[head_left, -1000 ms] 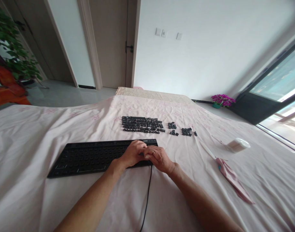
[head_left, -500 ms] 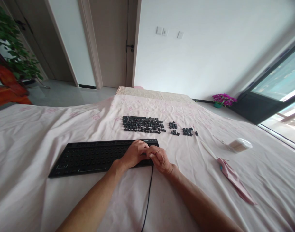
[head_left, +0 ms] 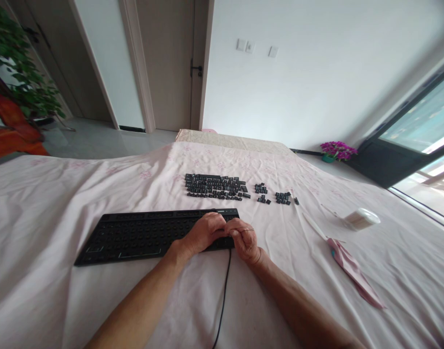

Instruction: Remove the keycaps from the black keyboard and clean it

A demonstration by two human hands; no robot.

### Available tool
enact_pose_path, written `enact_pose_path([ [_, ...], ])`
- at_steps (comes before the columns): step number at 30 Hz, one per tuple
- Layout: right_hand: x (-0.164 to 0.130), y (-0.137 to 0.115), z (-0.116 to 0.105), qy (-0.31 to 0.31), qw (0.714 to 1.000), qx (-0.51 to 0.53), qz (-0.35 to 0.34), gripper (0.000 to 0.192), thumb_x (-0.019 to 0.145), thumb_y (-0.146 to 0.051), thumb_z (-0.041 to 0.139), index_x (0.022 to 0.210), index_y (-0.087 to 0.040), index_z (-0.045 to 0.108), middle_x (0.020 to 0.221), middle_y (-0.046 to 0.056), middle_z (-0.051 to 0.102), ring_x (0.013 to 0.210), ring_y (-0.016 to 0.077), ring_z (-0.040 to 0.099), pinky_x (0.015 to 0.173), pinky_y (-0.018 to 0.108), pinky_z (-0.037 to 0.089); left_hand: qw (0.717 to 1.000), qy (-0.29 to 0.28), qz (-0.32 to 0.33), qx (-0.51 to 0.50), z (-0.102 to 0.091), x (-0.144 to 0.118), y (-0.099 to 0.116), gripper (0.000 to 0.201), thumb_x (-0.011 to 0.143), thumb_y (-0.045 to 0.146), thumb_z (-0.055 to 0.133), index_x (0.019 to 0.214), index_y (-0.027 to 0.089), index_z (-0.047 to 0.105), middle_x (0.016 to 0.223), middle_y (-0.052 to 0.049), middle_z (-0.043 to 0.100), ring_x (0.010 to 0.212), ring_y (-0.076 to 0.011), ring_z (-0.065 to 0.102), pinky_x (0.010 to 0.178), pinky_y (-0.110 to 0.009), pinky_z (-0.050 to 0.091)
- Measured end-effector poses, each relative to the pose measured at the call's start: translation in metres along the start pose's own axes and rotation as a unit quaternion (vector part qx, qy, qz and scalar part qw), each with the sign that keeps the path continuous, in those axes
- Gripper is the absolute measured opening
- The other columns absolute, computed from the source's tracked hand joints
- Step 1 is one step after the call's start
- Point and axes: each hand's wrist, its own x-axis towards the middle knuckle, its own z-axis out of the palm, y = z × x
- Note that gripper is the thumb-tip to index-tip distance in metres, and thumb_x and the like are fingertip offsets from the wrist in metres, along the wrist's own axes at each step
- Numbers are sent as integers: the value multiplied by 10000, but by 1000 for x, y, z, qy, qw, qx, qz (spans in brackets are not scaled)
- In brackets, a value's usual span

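The keyboard point(head_left: 154, 234) lies on the bed point(head_left: 43, 203); at its right end the left hand point(head_left: 204, 233) stays curled on it while the right hand point(head_left: 244, 239) has drawn slightly nearer, fingertips pinched together, on what I cannot tell.

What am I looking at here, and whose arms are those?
The camera sits on a person's head and looks down, so the arms are that person's own. The left hand and right hand meet at the right end of a black keyboard with its keys off. It lies on a pink sheet. The loose keys sit in rows further away. A cable runs toward the person. To the right lie a white tub and a pink cloth. Whether the fingers hold anything is hidden.
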Motion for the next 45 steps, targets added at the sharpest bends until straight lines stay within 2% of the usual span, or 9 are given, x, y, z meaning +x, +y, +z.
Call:
enact_pose_path([
  [7,5,-6,-1,20,998,-53,24,244,951,-249,392,909,-211,630,836,62,659,790,191,600,759,360,483,996,16,-66,-49,1,-3,-4,132,849,280,618,951,201,649,937,-21,648,905,-190,583,830,-303,444],
  [12,8,-14,-14,30,995,-91,21,275,954,-224,361,1005,-223,632,934,75,663,930,216,591,858,394,467,985,50,-107,-128,0,-2,-1,338,799,142,625,1126,226,612,1012,-25,655,922,-175,630,868,-316,491],
  [15,9,-11,-21,13,993,-113,34,271,959,-203,357,1075,-211,601,904,75,656,875,202,598,812,360,477,968,86,-152,-180,2,-1,-4,442,758,90,638,1183,202,587,1002,-36,646,864,-156,664,846,-308,524],
  [21,10,-3,-17,-54,967,-222,117,186,924,-277,516,994,-249,686,914,44,685,841,181,627,759,278,466,947,139,-183,-224,5,-1,-12,372,755,123,669,1120,179,622,1031,-67,667,881,-177,685,855,-343,546],
  [28,10,5,-6,-49,957,-248,144,121,839,-274,646,939,-276,714,894,14,728,831,196,658,737,283,477,928,142,-205,-277,2,-1,-10,322,776,181,668,1096,152,641,1054,-86,699,904,-193,697,879,-355,549],
  [33,9,13,-4,-47,948,-250,192,133,803,-267,673,927,-270,721,881,14,737,810,214,672,729,301,486,931,134,-189,-282,4,-2,-13,281,800,206,646,1078,166,656,1090,-80,707,979,-215,684,930,-382,531],
  [38,10,11,-4,-53,943,-256,207,138,787,-255,671,916,-277,713,866,6,739,807,222,681,697,295,479,936,130,-181,-271,5,-1,-13,278,811,224,639,1084,177,655,1072,-67,718,996,-214,681,940,-374,529],
  [42,14,17,-18,-28,943,-241,227,121,780,-257,663,889,-260,715,853,5,739,763,204,676,686,287,481,939,147,-188,-249,4,0,-9,294,832,289,627,1105,181,632,1114,-67,700,996,-208,680,930,-358,534],
  [45,16,35,-49,14,940,-229,253,137,795,-289,631,887,-238,719,851,14,739,721,188,660,676,283,481,943,153,-194,-224,4,0,-9,281,848,301,597,1105,190,617,1121,-58,689,961,-203,691,914,-365,543],
])
